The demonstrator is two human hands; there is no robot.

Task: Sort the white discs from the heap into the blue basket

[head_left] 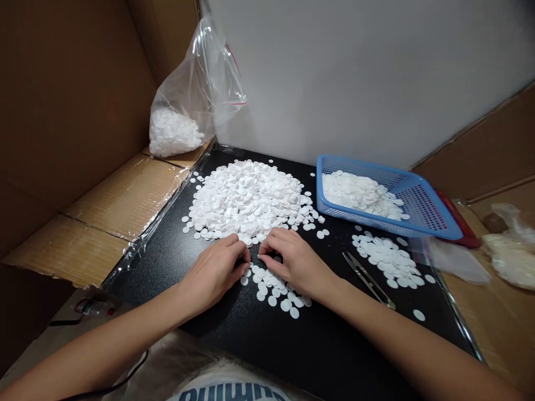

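A big heap of small white round discs point(246, 197) lies on a black mat point(267, 345). My left hand point(217, 270) and my right hand point(292, 262) rest side by side at the heap's near edge, fingers curled and pinched toward each other over a small cluster of discs point(276, 289). Each hand's fingertips press on discs; what exactly they pinch is too small to make out.
A blue plastic basket point(422, 209) with discs stands at the right, a red tray under it. Another patch of discs point(387, 256) and metal tweezers point(368, 278) lie near it. A clear bag of discs point(179, 125) leans at the back left. Cardboard walls surround the mat.
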